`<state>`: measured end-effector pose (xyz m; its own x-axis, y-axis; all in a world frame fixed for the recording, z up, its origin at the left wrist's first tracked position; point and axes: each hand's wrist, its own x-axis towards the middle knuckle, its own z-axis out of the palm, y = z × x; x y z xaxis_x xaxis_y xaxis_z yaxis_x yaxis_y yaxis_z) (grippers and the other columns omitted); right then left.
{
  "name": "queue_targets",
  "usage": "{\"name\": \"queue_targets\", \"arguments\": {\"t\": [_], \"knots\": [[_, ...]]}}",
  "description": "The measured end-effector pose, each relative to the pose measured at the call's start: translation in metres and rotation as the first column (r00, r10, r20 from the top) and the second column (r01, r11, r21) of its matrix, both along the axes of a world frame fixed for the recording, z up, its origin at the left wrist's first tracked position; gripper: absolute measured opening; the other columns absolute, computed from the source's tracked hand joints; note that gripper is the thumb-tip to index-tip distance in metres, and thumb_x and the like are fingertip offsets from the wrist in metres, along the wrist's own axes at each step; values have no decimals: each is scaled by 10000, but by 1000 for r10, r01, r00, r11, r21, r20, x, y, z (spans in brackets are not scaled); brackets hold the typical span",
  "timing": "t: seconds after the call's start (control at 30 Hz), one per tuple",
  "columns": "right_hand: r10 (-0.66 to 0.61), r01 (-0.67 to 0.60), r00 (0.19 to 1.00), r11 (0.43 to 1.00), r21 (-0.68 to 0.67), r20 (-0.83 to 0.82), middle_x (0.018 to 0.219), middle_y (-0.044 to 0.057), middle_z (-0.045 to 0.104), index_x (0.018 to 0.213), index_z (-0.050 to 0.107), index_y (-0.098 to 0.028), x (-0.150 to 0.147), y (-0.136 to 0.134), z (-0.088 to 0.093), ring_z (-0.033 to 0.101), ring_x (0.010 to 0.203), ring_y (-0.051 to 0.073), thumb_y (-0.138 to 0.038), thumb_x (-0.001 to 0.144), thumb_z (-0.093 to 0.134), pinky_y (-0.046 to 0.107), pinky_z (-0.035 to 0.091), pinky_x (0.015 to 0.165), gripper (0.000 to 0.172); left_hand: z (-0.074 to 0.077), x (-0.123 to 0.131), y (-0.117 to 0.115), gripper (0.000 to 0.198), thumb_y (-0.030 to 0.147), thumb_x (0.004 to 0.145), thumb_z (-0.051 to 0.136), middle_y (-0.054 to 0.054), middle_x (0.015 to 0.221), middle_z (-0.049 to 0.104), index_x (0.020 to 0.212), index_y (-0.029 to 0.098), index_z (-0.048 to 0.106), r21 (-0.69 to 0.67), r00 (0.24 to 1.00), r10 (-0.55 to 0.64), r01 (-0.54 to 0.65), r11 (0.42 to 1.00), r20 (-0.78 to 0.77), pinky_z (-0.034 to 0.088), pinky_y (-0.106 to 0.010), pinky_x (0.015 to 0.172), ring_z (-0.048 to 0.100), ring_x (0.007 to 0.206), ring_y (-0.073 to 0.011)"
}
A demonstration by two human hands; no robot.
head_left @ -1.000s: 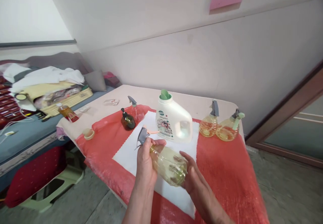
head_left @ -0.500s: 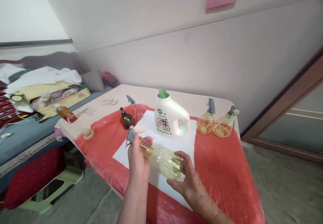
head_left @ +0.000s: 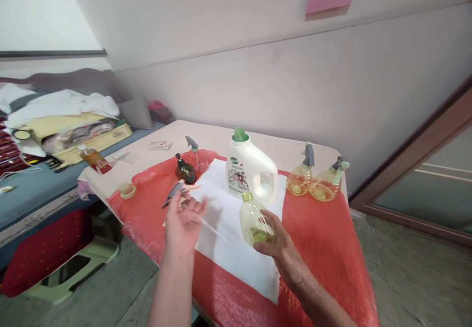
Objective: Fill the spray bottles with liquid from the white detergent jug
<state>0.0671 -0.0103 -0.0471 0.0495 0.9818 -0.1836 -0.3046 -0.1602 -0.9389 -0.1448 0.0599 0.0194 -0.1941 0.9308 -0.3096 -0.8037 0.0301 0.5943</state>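
Note:
My left hand [head_left: 184, 214] is closed round a grey spray nozzle [head_left: 173, 193] with an orange trigger; its thin clear dip tube points down and to the right over the white cloth. My right hand [head_left: 275, 241] grips a pale yellow-green clear bottle [head_left: 252, 216] near its base. The bottle is nearly upright with its neck uncovered, and a little greenish matter shows low inside. Just behind it stands a large white detergent jug [head_left: 248, 167] with a green piece in its mouth.
On the red sheet [head_left: 324, 248] lies a white cloth [head_left: 236, 263]. Two spray bottles [head_left: 299, 179] stand at the right, a dark pump bottle [head_left: 185, 172] and another sprayer [head_left: 192, 145] at the left. A round lid [head_left: 127, 190] and an amber bottle [head_left: 94, 159] sit farther left.
The spray nozzle and its tube have come out of the bottle. My left hand has moved left with the nozzle; my right hand has turned the bottle from lying sideways to nearly upright.

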Motion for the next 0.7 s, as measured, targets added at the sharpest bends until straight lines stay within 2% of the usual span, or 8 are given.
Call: {"name": "queue_targets", "arguments": {"t": [0.07, 0.13, 0.23, 0.3, 0.4, 0.47, 0.6, 0.7], "knots": [[39, -41, 997, 999, 31, 69, 1325, 76, 456, 1284, 416, -273, -3, 1, -8, 560, 1107, 277, -331, 612, 777, 412, 466, 904, 765, 0, 19, -3, 272, 396, 759, 687, 63, 531, 424, 658, 189, 542, 36, 987, -159, 159, 987, -6, 520, -376, 794, 432, 488, -83], [44, -70, 968, 993, 97, 248, 1299, 78, 512, 1298, 407, -262, -9, 3, -19, 515, 1186, 292, -368, 626, 785, 437, 441, 965, 778, 0, 34, -6, 276, 418, 770, 683, 59, 535, 429, 668, 191, 565, 83, 969, -246, 247, 965, -23, 508, -392, 828, 440, 503, -87], [-47, -92, 815, 974, 209, 578, 1254, 81, 570, 1299, 405, -252, -21, 7, -39, 527, 1177, 296, -337, 623, 786, 476, 417, 1004, 780, 0, 42, -9, 275, 418, 759, 701, 58, 542, 439, 669, 192, 572, 106, 961, -274, 276, 955, -31, 500, -384, 826, 441, 503, -86], [-105, -94, 725, 964, 248, 681, 1240, 107, 587, 1264, 438, -229, -28, 10, -50, 513, 1202, 332, -271, 580, 798, 540, 343, 1058, 774, -2, 41, -10, 267, 401, 734, 730, 59, 561, 457, 683, 190, 574, 68, 967, -253, 254, 965, -26, 500, -374, 813, 448, 505, -81], [-130, -100, 674, 959, 264, 727, 1258, 155, 588, 1213, 487, -201, -33, 13, -61, 429, 1294, 393, -220, 539, 802, 626, 186, 1112, 744, -6, 40, -9, 284, 390, 691, 771, 61, 593, 486, 712, 185, 576, -21, 974, -223, 223, 975, -22, 502, -366, 795, 470, 511, -75], [-133, -105, 651, 959, 262, 747, 1284, 173, 576, 1223, 489, -197, -32, 13, -63, 415, 1308, 408, -216, 532, 793, 655, 158, 1109, 755, -8, 40, -7, 301, 392, 680, 781, 63, 587, 486, 710, 180, 569, -54, 976, -219, 217, 975, -20, 506, -362, 780, 475, 507, -76], [-121, -116, 646, 960, 254, 754, 1354, 159, 533, 1332, 436, -191, -20, 7, -55, 446, 1301, 348, -184, 590, 685, 600, 287, 1094, 782, -6, 31, -1, 287, 370, 712, 752, 62, 548, 467, 682, 176, 543, -51, 993, -116, 115, 992, -18, 517, -344, 754, 470, 495, -82], [-127, -58, 719, 969, 241, 683, 1343, 114, 557, 1326, 468, -222, -6, 0, -41, 517, 1245, 289, -280, 742, 610, 514, 419, 1036, 604, -4, 16, 5, 258, 339, 729, 725, 58, 550, 473, 677, 178, 530, -110, 998, 66, -65, 992, 6, 521, -313, 715, 490, 505, -86]]}}
